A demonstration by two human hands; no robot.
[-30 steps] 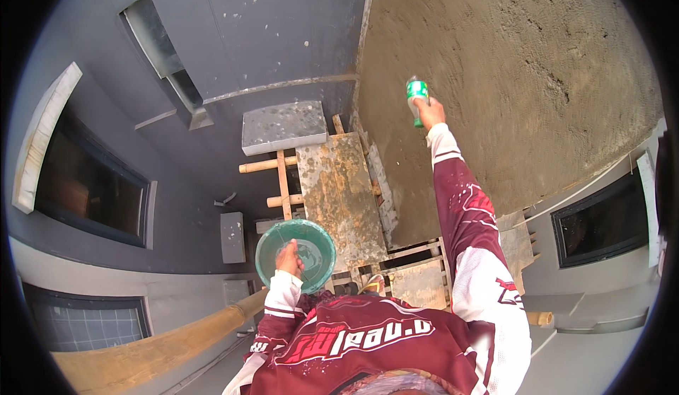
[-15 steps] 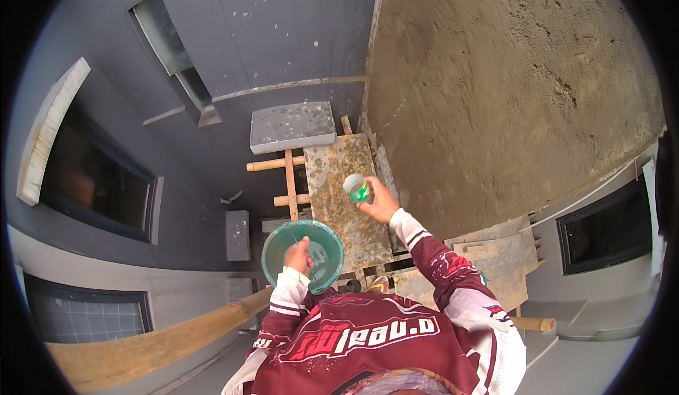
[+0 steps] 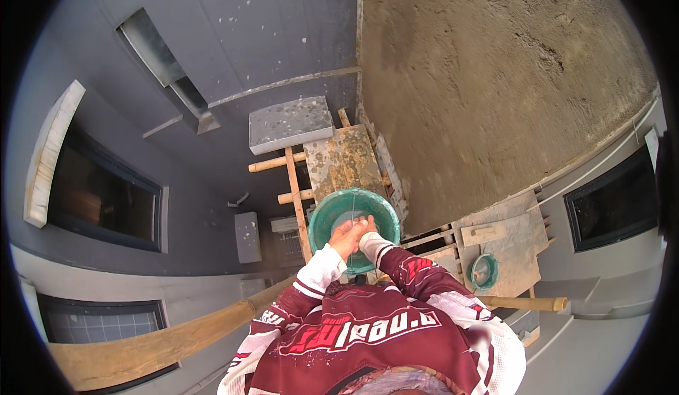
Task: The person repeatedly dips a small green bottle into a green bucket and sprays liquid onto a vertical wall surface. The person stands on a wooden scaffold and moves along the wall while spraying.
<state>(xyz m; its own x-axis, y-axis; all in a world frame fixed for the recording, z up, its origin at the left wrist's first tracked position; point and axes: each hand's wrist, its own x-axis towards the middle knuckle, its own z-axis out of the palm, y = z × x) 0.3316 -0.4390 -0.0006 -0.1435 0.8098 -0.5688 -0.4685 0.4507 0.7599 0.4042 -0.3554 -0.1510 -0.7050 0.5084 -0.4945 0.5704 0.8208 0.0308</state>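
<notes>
Your left grip (image 3: 344, 239) and right grip (image 3: 366, 226) come together, fingers bunched and overlapping; you can't tell from this view whether either one is closed on something. The green bucket (image 3: 385, 211) lies directly beneath and around them: both sit within its rim as seen from above, nearer the side toward you, though how deep they reach is unclear. A thin line crosses the bucket's mouth beside your fingers. Just beyond the bucket is a stained board (image 3: 344, 165), with a speckled grey block (image 3: 290, 123) at its far end. To your right, well apart, a small bucket (image 3: 473, 266) stands near a wooden piece (image 3: 480, 235). The rough brown wall (image 3: 495, 98) rises ahead and right; a bamboo pole (image 3: 177, 335) runs along your left.
</notes>
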